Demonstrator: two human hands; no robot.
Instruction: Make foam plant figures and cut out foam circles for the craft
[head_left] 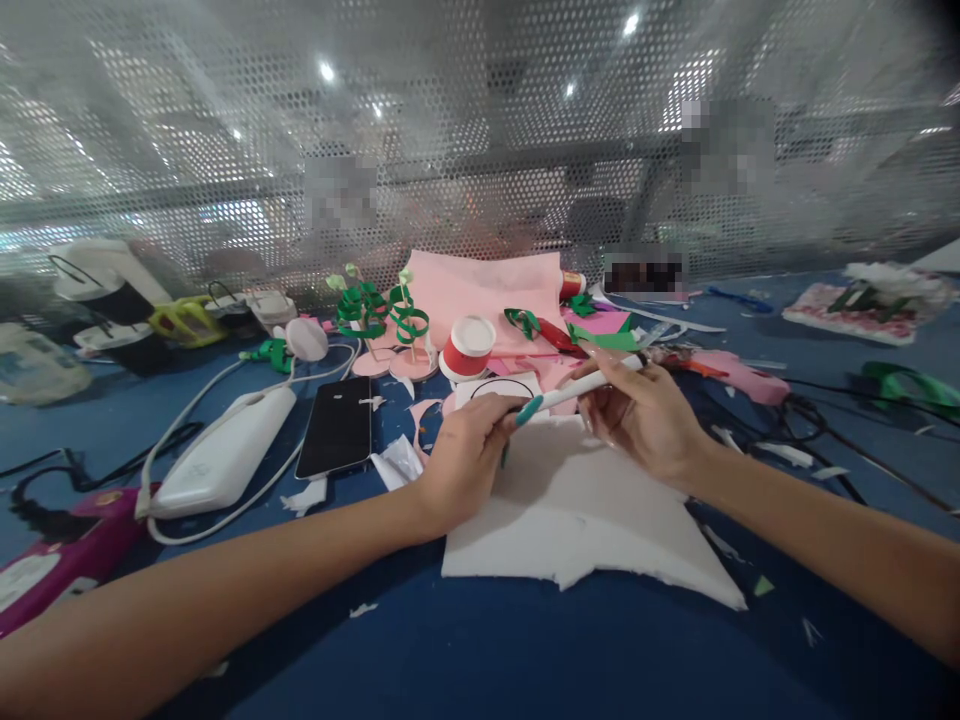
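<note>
Both hands meet over a thick white sheet (600, 530) with a jagged front edge, which looks like foam board. Between them is a white marker (574, 388) with a teal end. My right hand (649, 420) grips the white barrel, its fingers bent around it. At the teal end, my left hand (469, 445) is closed on the marker; part of its grip is hidden. Just behind lies white paper (529, 382) bearing a dark curved line. Beyond it stands a red-and-white paper cup (469, 347).
Green curled-paper plants on pink discs (412, 362) stand behind. To the left lie a phone (337, 428), a white power bank (225, 450) with cable, and a magenta power strip (90, 545). A pink glue gun (739, 375) and cords lie right. Paper scraps are scattered about.
</note>
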